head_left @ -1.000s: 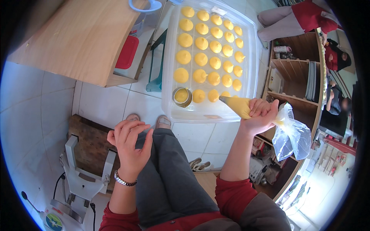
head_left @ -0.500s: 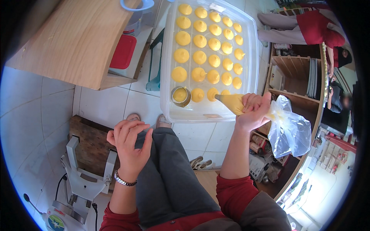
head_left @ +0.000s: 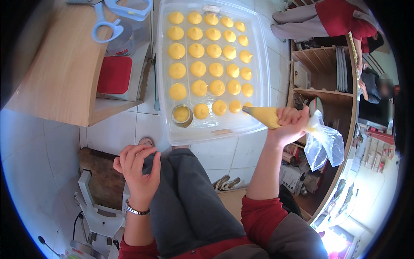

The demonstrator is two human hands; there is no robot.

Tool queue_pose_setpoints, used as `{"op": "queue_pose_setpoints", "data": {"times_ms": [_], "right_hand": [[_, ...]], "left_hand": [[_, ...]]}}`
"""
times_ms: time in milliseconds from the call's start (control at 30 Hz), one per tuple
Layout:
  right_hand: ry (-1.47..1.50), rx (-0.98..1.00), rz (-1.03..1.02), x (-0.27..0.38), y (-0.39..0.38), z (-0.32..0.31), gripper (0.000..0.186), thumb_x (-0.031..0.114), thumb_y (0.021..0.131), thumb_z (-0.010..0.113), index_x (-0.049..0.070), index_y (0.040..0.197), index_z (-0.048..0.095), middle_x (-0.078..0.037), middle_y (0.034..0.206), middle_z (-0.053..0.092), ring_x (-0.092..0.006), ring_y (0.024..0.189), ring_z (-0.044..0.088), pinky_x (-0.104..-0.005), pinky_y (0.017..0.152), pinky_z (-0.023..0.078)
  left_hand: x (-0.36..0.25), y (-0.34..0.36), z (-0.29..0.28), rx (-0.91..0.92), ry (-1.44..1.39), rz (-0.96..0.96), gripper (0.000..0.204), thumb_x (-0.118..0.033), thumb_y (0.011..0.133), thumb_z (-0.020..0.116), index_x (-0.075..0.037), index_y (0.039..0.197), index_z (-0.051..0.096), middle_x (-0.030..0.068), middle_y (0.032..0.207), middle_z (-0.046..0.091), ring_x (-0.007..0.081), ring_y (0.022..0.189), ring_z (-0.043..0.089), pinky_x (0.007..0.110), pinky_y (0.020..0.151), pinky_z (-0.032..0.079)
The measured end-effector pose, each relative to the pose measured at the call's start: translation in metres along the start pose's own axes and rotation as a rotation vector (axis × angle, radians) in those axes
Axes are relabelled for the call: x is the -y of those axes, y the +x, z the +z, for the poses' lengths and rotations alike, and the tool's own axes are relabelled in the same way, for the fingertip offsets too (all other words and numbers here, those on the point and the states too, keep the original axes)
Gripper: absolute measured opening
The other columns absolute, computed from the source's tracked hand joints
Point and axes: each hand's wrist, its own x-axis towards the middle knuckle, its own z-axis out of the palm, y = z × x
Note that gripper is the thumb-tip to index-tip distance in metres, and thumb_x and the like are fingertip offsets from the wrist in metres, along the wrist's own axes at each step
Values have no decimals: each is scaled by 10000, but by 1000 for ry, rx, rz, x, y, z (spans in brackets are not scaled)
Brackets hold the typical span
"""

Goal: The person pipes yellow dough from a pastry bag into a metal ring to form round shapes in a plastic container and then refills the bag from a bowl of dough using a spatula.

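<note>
My right hand [head_left: 294,124] is closed around a piping bag [head_left: 264,116] filled with yellow mixture. The bag's clear, twisted tail [head_left: 322,144] hangs out on the right side of the fist. Its tip points left, at the right end of the nearest row of yellow piped mounds [head_left: 201,111]. These mounds stand in rows in a clear plastic tray [head_left: 194,139]. A round metal ring or cup [head_left: 184,123] with yellow mixture inside sits at the tray's near left corner. My left hand [head_left: 139,166] is empty, held over my lap with curved fingers and the thumb apart.
A wooden counter [head_left: 51,73] with blue-handled scissors [head_left: 105,30] stands at the left, a red lid [head_left: 114,74] below it. Wooden shelving [head_left: 323,93] runs along the right. Behind it stands a person in a red top [head_left: 338,19]. Sandals [head_left: 226,182] lie on the tiles.
The bag's tip has moved right along the nearest row, past another mound. The tray appears further left as the view shifts. My left hand stays raised and empty.
</note>
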Motion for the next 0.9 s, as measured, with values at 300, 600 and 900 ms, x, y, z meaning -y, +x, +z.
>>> {"op": "queue_pose_setpoints", "data": {"times_ms": [300,600,900], "right_hand": [[-83,148,-76,-17,-6,0,441,98,876,453,107,484,251,18,413,245,-71,362,219,-236,384,230],[-79,6,-43,-16,-4,0,438,172,861,459,141,496,218,27,400,199,-84,351,187,-234,397,225],[344,-326,431,-15,26,-79,220,208,868,343,73,702,396,-25,613,416,-153,568,433,-331,588,411]], "left_hand": [[-2,2,4,31,-6,8,192,-105,670,686,-148,837,600,-30,899,565,179,916,484,348,811,235],[-2,2,1,36,18,15,210,-89,672,686,-135,854,593,-18,900,568,184,915,489,341,833,246],[-24,16,1,-48,-127,89,365,-63,663,705,-62,987,536,32,920,570,210,883,510,329,830,297]]}}
